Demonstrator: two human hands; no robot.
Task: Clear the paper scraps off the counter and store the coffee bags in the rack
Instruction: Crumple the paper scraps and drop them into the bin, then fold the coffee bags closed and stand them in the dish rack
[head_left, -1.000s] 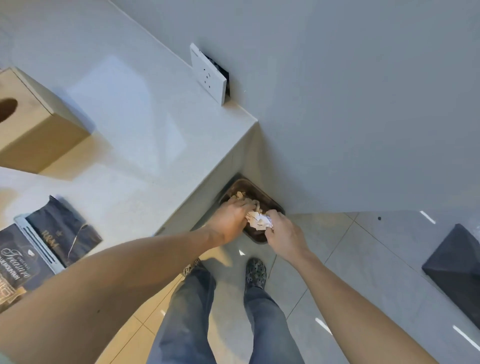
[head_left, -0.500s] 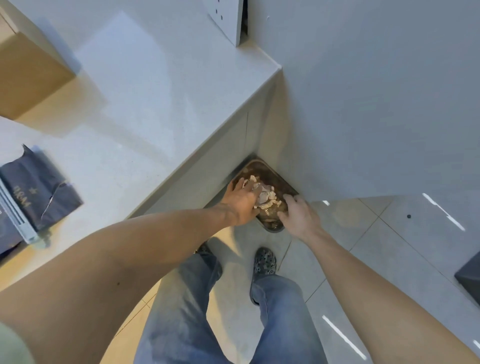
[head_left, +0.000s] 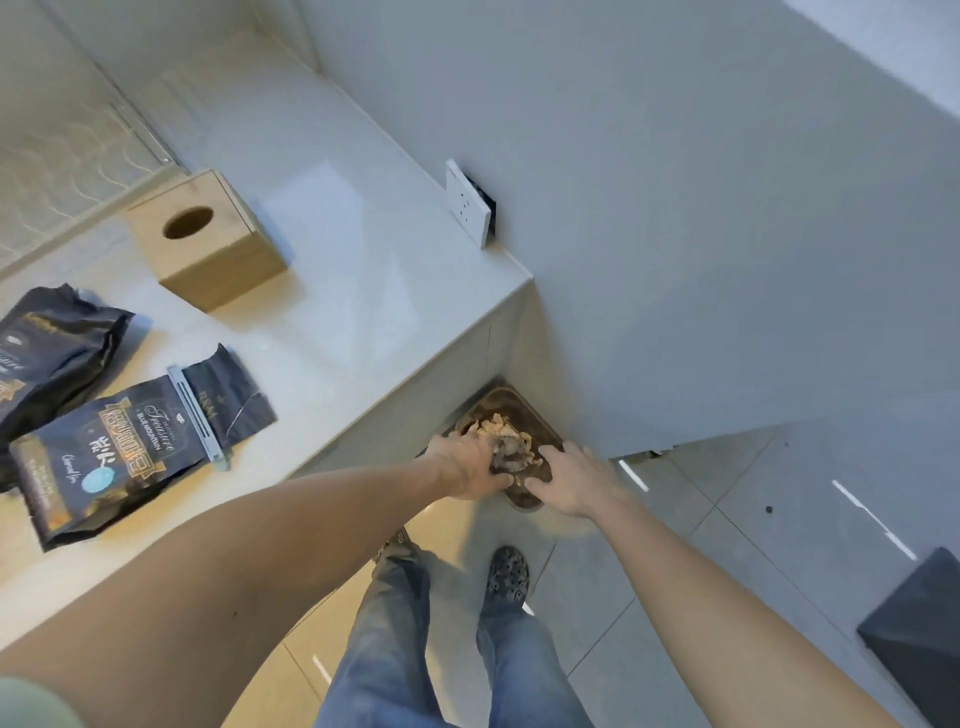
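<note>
Both hands over the brown rectangular floor bin (head_left: 540, 423): left hand (head_left: 470, 467) closes on crumpled paper scraps (head_left: 506, 441), right hand (head_left: 569, 478) spread; release low, then shelve two dark foil coffee bags (head_left: 111, 449) lying on the pale counter (head_left: 363, 291).

Left hand (head_left: 470, 467): fingertips buried in the paper scraps (head_left: 501, 434), grip can't be read. Bin (head_left: 524, 410) under both hands: near rim covered by right hand (head_left: 569, 478), base hidden. Scraps blurred, no. unclear. Coffee bags (head_left: 119, 452) on bench (head_left: 332, 291), well left of hands: far-left one cut by frame edge. Dark box (head_left: 919, 634) right of hands, cut at edge.
</note>
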